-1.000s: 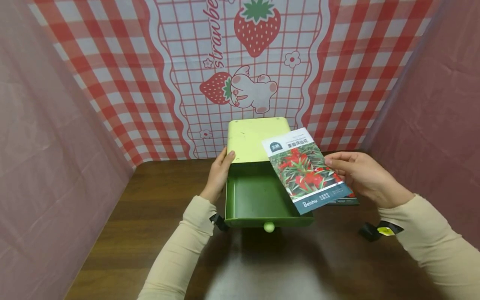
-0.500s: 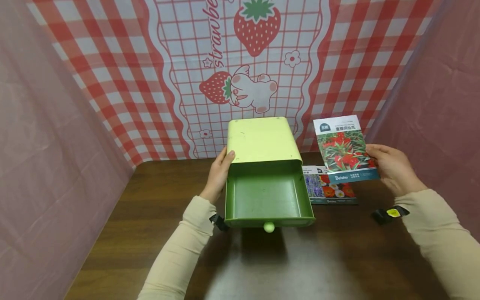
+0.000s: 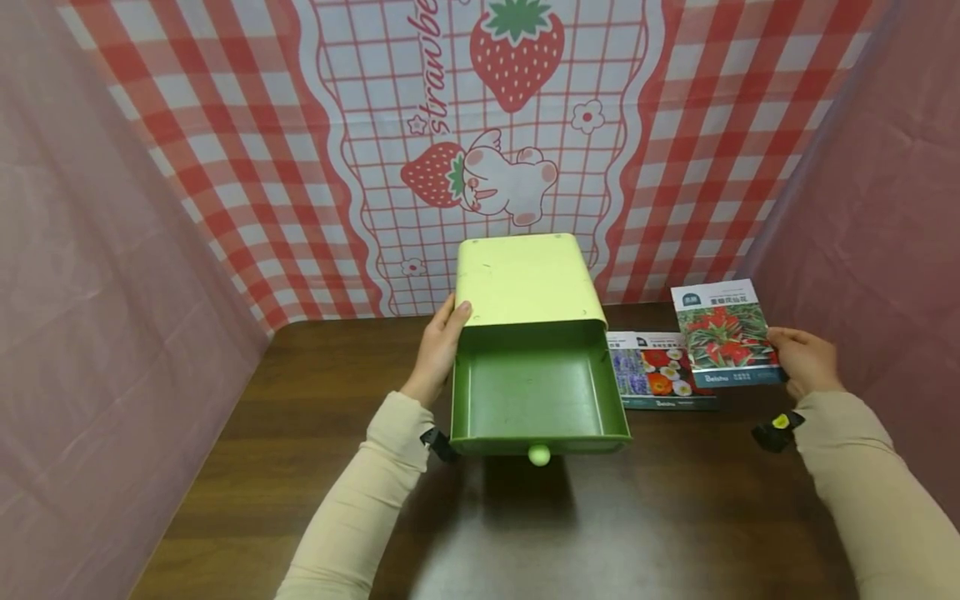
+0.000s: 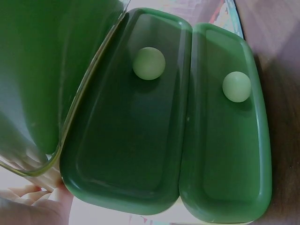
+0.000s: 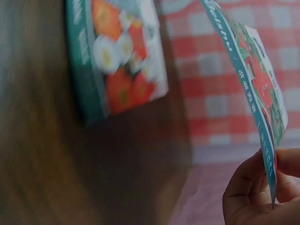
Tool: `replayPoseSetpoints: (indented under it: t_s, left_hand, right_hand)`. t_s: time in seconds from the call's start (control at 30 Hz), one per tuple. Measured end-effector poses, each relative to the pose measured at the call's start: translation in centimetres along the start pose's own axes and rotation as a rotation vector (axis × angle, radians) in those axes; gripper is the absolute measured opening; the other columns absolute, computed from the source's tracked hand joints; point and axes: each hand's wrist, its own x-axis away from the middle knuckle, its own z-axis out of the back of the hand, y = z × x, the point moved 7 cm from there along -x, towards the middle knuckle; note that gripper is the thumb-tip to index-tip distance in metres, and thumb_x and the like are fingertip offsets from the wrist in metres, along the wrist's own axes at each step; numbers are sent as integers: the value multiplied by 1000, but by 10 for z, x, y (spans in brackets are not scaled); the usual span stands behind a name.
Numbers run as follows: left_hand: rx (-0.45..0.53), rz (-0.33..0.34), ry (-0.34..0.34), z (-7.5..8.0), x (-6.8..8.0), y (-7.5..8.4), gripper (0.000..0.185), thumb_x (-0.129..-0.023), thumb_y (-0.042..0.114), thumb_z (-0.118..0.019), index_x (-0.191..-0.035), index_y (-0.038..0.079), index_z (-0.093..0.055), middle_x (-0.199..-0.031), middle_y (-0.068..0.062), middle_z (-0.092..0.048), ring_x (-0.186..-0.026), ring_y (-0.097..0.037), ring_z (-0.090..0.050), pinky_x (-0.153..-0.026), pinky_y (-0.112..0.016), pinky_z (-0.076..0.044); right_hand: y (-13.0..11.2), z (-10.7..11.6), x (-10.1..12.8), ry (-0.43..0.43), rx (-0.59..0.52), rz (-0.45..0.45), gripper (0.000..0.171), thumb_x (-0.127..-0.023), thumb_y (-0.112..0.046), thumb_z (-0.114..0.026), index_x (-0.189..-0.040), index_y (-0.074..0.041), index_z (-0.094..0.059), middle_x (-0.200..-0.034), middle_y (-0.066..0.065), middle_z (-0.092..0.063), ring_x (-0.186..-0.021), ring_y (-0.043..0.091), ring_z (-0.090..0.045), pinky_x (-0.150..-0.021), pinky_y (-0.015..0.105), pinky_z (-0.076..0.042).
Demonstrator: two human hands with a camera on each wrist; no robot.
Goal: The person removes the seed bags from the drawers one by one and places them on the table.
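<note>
A seed packet with red flowers [image 3: 727, 333] hangs above the right part of the table; my right hand [image 3: 810, 360] pinches its right edge. In the right wrist view the packet [image 5: 255, 77] stands edge-on, apart from a poppy-pictured packet [image 5: 124, 56]. At centre is a small drawer cabinet [image 3: 528, 283], pale yellow on top. Its green top drawer [image 3: 532, 392] is pulled out and bare inside. My left hand [image 3: 437, 346] lies against the cabinet's left side, thumb at the top front corner. Two lower drawer fronts [image 4: 124, 136] with round knobs show closed in the left wrist view.
Two more seed packets lie on the dark wooden table [image 3: 315, 433] right of the cabinet: the poppy one [image 3: 667, 375] and a purple-flowered one [image 3: 628, 373], partly hidden by the cabinet. A strawberry-print checked cloth [image 3: 517, 167] hangs behind, with pink curtains [image 3: 877, 233] at both sides.
My right hand has carried the red-flowered packet from over the drawer to the right, then lowered it somewhat. The two packets beside the cabinet have come into view. My left hand has stayed put.
</note>
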Motion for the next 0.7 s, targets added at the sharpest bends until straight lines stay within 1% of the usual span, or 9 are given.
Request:
replayPoseSetpoints:
  t_s: [0.07, 0.17, 0.27, 0.33, 0.43, 0.47, 0.5, 0.57, 0.7]
  left_hand:
    - [3, -1, -1, 0, 0, 0, 68, -99, 51, -50, -155, 21, -29, -161, -2, -30, -146, -22, -31, -121, -41, -28]
    - [2, -2, 1, 0, 0, 0, 67, -98, 51, -50, -155, 22, -30, -161, -2, -30, -147, -21, -30, -121, -41, -27]
    - [-5, 0, 2, 0, 0, -1, 68, -98, 52, -50, -155, 22, -29, -161, -2, -29, -147, -22, -29, -121, -42, -27]
    - [-5, 3, -3, 0, 1, -1, 68, -98, 52, -50, -156, 22, -29, -161, -2, -29, -147, -23, -29, -121, -44, -27]
    - [-9, 6, -7, -1, 2, -2, 69, -98, 52, -50, -156, 22, -28, -161, -2, -29, -147, -23, -28, -121, -44, -26]
    - [-8, 5, -11, -1, 2, -2, 69, -98, 52, -50, -156, 21, -28, -161, -2, -29, -147, -23, -28, -121, -44, -26]
    - [-7, 5, -12, -1, 1, -2, 69, -98, 52, -50, -156, 22, -28, -161, -2, -29, -148, -23, -28, -121, -43, -26]
    - [-11, 3, -10, 0, 1, -1, 69, -98, 53, -50, -156, 22, -28, -161, -1, -29, -148, -22, -27, -122, -43, -26]
    - [-12, 0, -8, 0, 1, -1, 70, -97, 54, -50, -156, 23, -28, -161, -1, -28, -148, -22, -28, -121, -44, -26]
  right_hand:
    - [10, 4, -5, 41, 5, -13, 30, -97, -27, -56, -71, -41, -59, -64, -29, -50, -65, -4, -46, -54, 13, -43]
    - [21, 9, -9, 92, 9, -16, 36, -97, -22, -56, -65, -40, -58, -59, -27, -50, -59, -2, -46, -51, 15, -42]
    - [30, 13, -11, 123, 22, -24, 38, -96, -18, -55, -63, -39, -57, -56, -25, -50, -54, -1, -47, -48, 17, -42]
    - [35, 15, -11, 137, 55, -41, 35, -95, -18, -55, -66, -37, -58, -58, -27, -48, -58, -1, -47, -50, 16, -42]
    - [41, 17, -10, 158, 119, -69, 20, -95, -18, -54, -83, -28, -66, -60, -28, -44, -67, 1, -45, -54, 15, -42]
    - [43, 17, -10, 162, 145, -74, 16, -95, -19, -53, -92, -24, -68, -60, -28, -43, -70, 1, -45, -56, 15, -41]
    - [44, 17, -9, 165, 172, -77, 17, -96, -20, -52, -100, -20, -68, -60, -29, -42, -73, 2, -44, -58, 15, -40]
    - [45, 16, -9, 168, 218, -74, 26, -96, -21, -51, -113, -11, -67, -59, -30, -41, -74, 3, -44, -59, 16, -40]
    - [44, 14, -9, 165, 288, -56, 40, -97, -25, -50, -124, 0, -64, -56, -32, -38, -72, 1, -44, -59, 17, -39]
